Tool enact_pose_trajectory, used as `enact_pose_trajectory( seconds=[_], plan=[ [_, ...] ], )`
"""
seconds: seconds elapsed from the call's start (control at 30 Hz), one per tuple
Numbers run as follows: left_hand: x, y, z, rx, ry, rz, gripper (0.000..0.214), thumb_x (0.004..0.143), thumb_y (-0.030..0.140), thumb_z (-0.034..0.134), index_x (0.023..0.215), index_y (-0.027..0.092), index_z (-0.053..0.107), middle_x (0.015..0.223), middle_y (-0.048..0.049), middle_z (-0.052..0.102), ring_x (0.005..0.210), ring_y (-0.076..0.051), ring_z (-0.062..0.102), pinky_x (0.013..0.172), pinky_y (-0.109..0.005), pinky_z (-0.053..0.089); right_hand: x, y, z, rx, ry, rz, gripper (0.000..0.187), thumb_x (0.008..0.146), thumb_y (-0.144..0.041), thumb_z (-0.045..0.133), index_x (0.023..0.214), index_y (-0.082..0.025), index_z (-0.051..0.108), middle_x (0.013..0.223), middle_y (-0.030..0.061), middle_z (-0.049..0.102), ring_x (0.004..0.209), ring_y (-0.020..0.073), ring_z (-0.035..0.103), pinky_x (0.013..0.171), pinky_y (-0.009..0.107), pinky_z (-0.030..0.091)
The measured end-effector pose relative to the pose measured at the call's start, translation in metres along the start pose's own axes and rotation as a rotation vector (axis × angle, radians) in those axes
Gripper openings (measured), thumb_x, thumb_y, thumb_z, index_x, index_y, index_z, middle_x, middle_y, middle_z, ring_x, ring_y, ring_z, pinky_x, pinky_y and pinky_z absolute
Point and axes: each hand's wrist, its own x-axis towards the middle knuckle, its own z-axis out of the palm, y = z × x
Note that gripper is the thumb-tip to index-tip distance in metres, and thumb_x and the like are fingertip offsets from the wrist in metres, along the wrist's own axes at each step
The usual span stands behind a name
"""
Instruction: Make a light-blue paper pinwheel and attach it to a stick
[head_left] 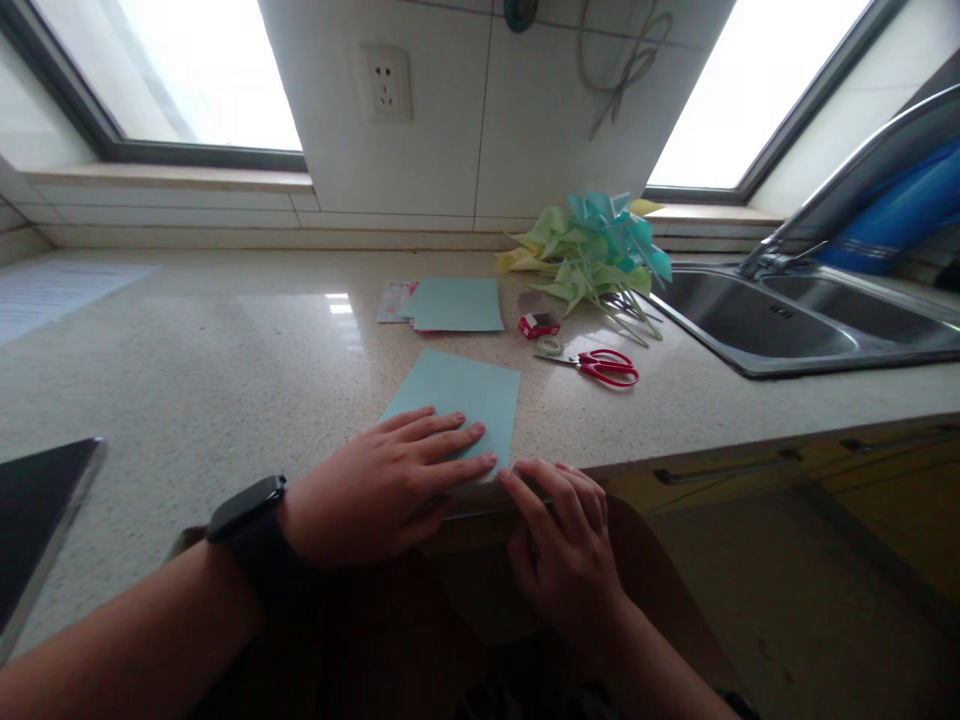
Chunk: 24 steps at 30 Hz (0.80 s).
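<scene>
Sheet: a light blue rectangular paper sheet (469, 395) is lying flat at the near edge of the speckled beige stone surface (225, 360), in the middle of the scene, with its near part under the hands.
Left hand: the left hand (382, 490) is resting palm down on the near half of the sheet, released and flat, with its fingers stretching straight towards the right.
Right hand: the right hand (562, 530) is sitting just right of the left one at the surface's near edge, its bent fingertips touching the sheet's near right corner; I cannot tell whether it is pinching the paper.
Wrist: a black smartwatch (251, 515) is sitting on the left wrist.
Beyond the sheet: a stack of light blue paper (457, 303) is lying farther back.
To the right: a small red box (538, 324), a clear tape roll (550, 347) and red-handled scissors (607, 366) are lying near one another.
Far right: green, yellow and blue paper pinwheels (600, 250) are piling up beside the steel sink (787, 320).
Near left: a dark flat tablet (37, 510) is lying at the surface's corner.
</scene>
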Motion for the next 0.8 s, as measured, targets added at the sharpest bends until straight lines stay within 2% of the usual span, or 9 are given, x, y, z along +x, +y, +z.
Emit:
enact_pose_trajectory(
  seconds=[0.53,0.7,0.8],
  plan=[
    [0.0008,-0.0004,0.0002,0.008,-0.02,-0.006,0.063,0.092,0.023,0.057,0.153,0.029,0.04,0.162,-0.0044,0.039,0.149,-0.028,0.036,0.121,-0.052,0.033,0.0073,-0.0037,-0.0032,-0.032,-0.039,0.045,0.044,0.088,-0.012,0.058,0.131,-0.018,0.062,0.121,0.0111,0.061,0.11,0.0283,0.053,0.101,0.048,0.042],
    [0.0001,0.0019,-0.0011,-0.027,-0.024,-0.027,0.068,0.093,0.026,0.056,0.156,0.02,0.032,0.161,-0.0059,0.04,0.149,-0.025,0.034,0.123,-0.047,0.03,0.0093,-0.0042,-0.0031,-0.043,-0.055,0.052,0.045,0.089,-0.013,0.058,0.133,-0.02,0.061,0.121,0.0108,0.061,0.109,0.0281,0.053,0.1,0.048,0.04],
    [0.0005,0.0025,-0.0013,-0.02,-0.022,-0.04,0.066,0.093,0.027,0.055,0.155,0.019,0.035,0.161,-0.0051,0.04,0.149,-0.025,0.035,0.123,-0.047,0.029,0.0101,-0.0043,-0.0046,-0.037,-0.07,0.058,0.044,0.089,-0.013,0.059,0.132,-0.019,0.061,0.121,0.0107,0.062,0.109,0.0279,0.053,0.099,0.048,0.04]
  ],
)
